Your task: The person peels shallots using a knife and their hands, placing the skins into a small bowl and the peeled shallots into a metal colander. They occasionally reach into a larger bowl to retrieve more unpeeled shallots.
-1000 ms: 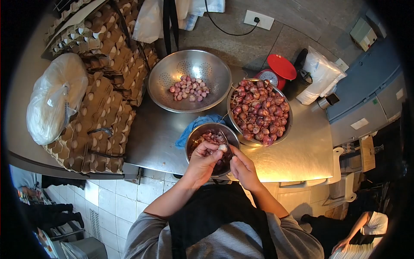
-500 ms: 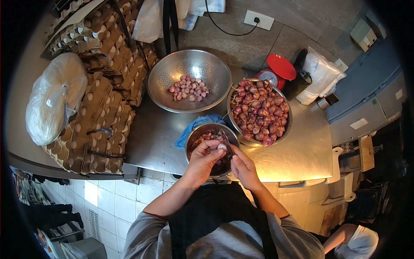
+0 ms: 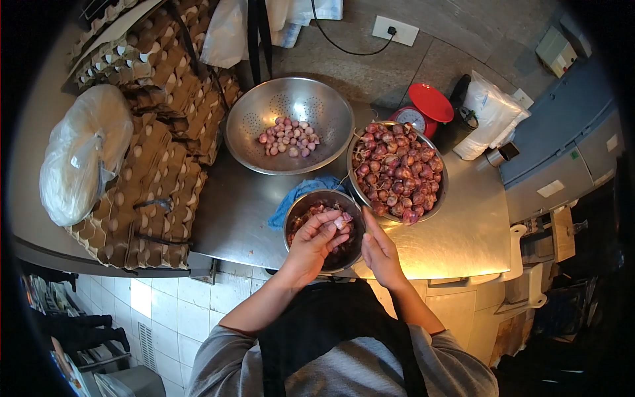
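Over the small metal bowl, my left hand pinches a pale, partly peeled shallot between thumb and fingertips. Reddish skins lie inside this bowl. My right hand is at the bowl's right rim, index finger straight and the other fingers curled. Whatever it grips, if anything, is too hidden to name. Beyond my hands, a wide colander holds peeled shallots. To the right, a metal bowl is heaped with unpeeled shallots.
A blue cloth lies under the small bowl's far side. Egg trays are stacked at the left with a filled plastic bag. Behind the shallots stands a red scale. The steel table ends close to my body.
My right hand has drawn slightly away from the shallot, and its index finger has straightened. The shallot in my left hand now shows more of its side. The person at lower right has gone from view.
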Demonstrator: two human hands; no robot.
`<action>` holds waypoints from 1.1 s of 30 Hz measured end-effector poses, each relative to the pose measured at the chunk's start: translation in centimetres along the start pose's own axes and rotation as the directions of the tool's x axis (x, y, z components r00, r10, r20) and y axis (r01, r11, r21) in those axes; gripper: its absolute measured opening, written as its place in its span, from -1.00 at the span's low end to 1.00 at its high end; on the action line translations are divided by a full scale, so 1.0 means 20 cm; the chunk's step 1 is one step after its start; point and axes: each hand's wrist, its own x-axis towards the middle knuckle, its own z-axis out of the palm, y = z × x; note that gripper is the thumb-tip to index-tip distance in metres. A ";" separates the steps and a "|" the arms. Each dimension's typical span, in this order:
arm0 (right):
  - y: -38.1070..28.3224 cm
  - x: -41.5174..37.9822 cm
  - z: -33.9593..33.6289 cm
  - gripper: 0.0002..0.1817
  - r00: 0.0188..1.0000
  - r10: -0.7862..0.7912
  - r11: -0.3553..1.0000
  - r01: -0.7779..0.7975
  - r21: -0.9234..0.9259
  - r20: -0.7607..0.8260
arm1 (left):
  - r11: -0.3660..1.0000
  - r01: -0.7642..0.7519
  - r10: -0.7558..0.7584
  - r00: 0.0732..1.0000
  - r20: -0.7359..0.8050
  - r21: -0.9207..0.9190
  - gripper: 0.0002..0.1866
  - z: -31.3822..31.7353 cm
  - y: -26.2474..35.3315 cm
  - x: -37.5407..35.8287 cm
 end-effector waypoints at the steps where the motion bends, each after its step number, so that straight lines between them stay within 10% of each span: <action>1: 0.00 0.00 0.00 -0.53 0.999 0.008 1.000 -0.009 0.022 0.041 | 1.000 0.006 -0.006 1.000 -0.020 0.006 -0.76 -0.01 0.00 0.01; 12: 0.00 -0.01 0.03 -0.55 0.976 -0.151 0.924 0.195 -0.328 0.156 | 0.994 -0.075 0.080 0.995 -0.064 0.078 -0.79 -0.03 -0.05 0.02; 24: 0.07 0.01 0.00 -0.58 0.994 0.062 0.982 -0.078 0.173 0.094 | 0.994 -0.057 0.056 0.998 0.019 0.088 -0.75 -0.03 -0.04 0.02; 33: 0.03 0.03 -0.03 -0.54 0.998 0.032 0.999 -0.033 0.017 0.049 | 0.999 0.032 -0.032 0.999 -0.010 0.021 -0.76 -0.01 -0.01 0.00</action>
